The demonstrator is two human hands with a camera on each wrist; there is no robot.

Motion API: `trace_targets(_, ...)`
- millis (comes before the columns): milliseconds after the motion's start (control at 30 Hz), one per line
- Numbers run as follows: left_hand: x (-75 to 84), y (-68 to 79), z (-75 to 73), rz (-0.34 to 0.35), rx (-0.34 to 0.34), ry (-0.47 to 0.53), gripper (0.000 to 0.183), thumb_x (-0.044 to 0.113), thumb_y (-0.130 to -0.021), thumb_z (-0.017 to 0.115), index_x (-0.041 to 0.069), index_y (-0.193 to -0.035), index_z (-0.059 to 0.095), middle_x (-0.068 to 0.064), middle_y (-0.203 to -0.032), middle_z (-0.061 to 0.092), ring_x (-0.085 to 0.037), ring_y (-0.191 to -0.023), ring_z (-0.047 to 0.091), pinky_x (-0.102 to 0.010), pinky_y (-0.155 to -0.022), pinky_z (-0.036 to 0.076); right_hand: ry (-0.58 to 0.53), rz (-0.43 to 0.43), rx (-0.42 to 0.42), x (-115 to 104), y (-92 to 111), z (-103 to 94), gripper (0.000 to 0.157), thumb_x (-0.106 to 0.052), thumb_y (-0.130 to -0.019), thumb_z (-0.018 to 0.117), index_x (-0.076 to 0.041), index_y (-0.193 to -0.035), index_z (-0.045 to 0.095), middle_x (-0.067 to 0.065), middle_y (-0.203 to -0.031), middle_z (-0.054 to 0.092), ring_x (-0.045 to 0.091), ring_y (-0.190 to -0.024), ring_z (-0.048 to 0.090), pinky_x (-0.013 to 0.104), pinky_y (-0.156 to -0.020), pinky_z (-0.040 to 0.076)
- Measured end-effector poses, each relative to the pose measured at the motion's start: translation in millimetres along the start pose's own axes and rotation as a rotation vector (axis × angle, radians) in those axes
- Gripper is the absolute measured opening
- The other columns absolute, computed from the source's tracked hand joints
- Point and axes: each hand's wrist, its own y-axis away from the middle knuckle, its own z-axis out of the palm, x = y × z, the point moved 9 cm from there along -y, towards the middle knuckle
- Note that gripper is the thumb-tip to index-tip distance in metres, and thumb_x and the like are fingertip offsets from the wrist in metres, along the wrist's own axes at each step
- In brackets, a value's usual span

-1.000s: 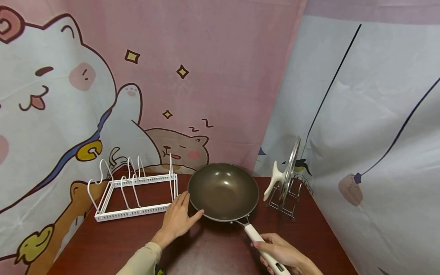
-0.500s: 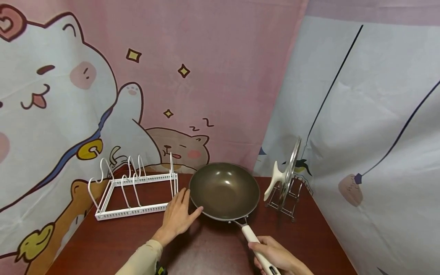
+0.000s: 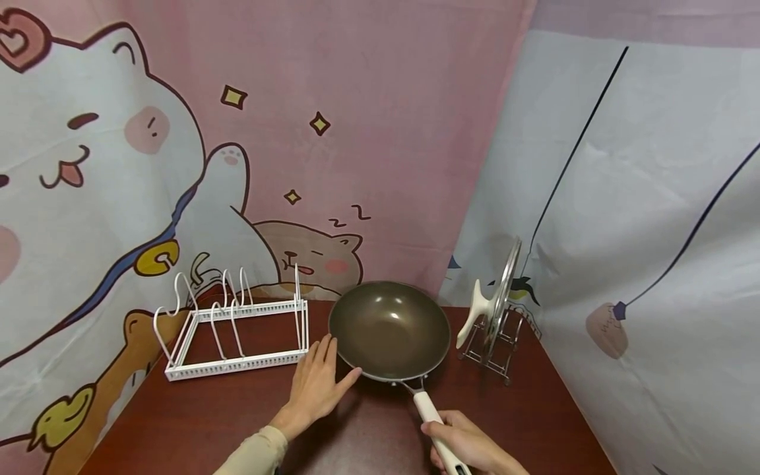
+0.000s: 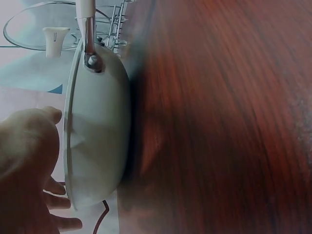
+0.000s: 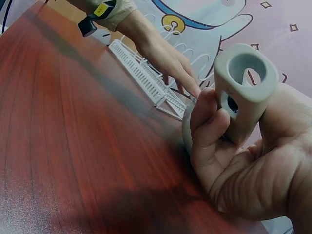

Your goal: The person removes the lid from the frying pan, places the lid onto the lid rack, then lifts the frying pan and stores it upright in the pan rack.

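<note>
A dark-coated wok (image 3: 388,330) with a pale outside stands mid-table in the head view. My right hand (image 3: 469,442) grips its cream handle (image 3: 429,409); the right wrist view shows fingers curled round the handle's hollow end (image 5: 246,73). At the wok's left rim is my left hand (image 3: 315,386), its fingers straight and thumb spread along the near edge. The left wrist view has this hand (image 4: 29,161) beside the wok's pale outer wall (image 4: 97,131). Whether the fingertips press the rim is hard to tell.
To the left stands a white rack (image 3: 237,361) with upright wire loops. On the right, a glass lid (image 3: 503,290) with a cream handle (image 3: 475,313) leans upright in a small metal stand (image 3: 505,359). A printed cloth (image 3: 386,132) hangs behind the brown table (image 3: 368,435).
The wok's handle has swung slightly left, with my right hand moving along with it. My left hand has shifted a little right and nearer. Rack and lid stay put.
</note>
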Motion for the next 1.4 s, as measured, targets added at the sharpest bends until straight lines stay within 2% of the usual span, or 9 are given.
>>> trace_targets(300, -2.5, -1.4, 3.2, 0.002, 0.009, -0.007, 0.095, 0.066, -0.104, 0.069, -0.006, -0.163, 0.05, -0.027, -0.169, 0.054, -0.053, -0.153, 0.054, -0.071, -0.121, 0.05, 0.011, -0.023, -0.012, -3, -4, 8.9, 0.015, -0.017, -0.111, 0.058, -0.004, -0.104, 0.057, 0.002, -0.067, 0.064, 0.007, -0.056, 0.06, 0.024, -0.055, 0.054)
trace_targets(633, -3.0, -5.8, 0.8, 0.024, 0.051, -0.041, 0.092, 0.066, -0.105, 0.068, -0.006, -0.16, 0.055, -0.027, -0.164, 0.059, -0.051, -0.15, 0.058, -0.069, -0.119, 0.054, 0.033, -0.03, -0.024, -5, -7, 19.3, 0.01, -0.013, -0.108, 0.057, -0.007, -0.101, 0.054, 0.001, -0.063, 0.063, 0.005, -0.051, 0.058, 0.022, -0.051, 0.049)
trace_targets(1200, -5.2, -11.3, 5.8, 0.019, 0.031, -0.038, 0.092, 0.065, -0.106, 0.067, -0.006, -0.161, 0.053, -0.026, -0.168, 0.056, -0.051, -0.152, 0.056, -0.067, -0.122, 0.052, 0.074, -0.042, 0.003, -8, -10, 32.9, 0.012, -0.014, -0.108, 0.058, -0.007, -0.099, 0.058, 0.0, -0.063, 0.066, 0.004, -0.052, 0.058, 0.021, -0.051, 0.048)
trace_targets(1400, -6.6, -14.1, 5.8, 0.022, 0.024, -0.03, 0.093, 0.065, -0.104, 0.069, -0.007, -0.16, 0.054, -0.027, -0.167, 0.056, -0.052, -0.151, 0.058, -0.068, -0.122, 0.051, 0.074, -0.043, 0.015, -9, -10, 37.2, 0.019, -0.015, -0.108, 0.059, 0.001, -0.098, 0.059, 0.0, -0.063, 0.066, 0.004, -0.053, 0.059, 0.021, -0.052, 0.048)
